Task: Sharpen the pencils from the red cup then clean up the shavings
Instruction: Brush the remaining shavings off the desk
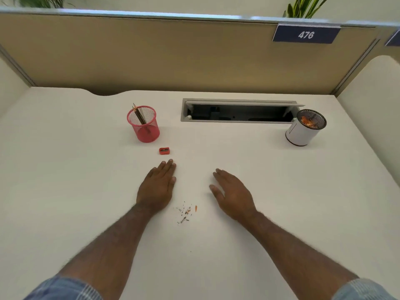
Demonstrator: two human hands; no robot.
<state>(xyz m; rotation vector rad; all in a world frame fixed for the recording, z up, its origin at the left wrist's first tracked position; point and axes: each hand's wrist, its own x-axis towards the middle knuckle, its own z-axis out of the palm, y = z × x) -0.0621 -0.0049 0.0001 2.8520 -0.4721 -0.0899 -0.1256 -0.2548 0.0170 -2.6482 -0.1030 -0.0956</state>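
On the white bench [65, 169] both hands lie palm down with fingers straight, holding nothing: the left hand [157, 186] just short of the red sharpener [164, 151], the right hand [232, 194] a little apart from it. Between the wrists lies a small scatter of shavings [186, 212], dark crumbs with a few orange flakes. Farther back on the left stands the red cup [144, 124], a mesh holder with pencils [138, 114] leaning inside, points up. Far right, beside the open cable tray [238, 110], a white bin [305, 127] holds orange shavings.
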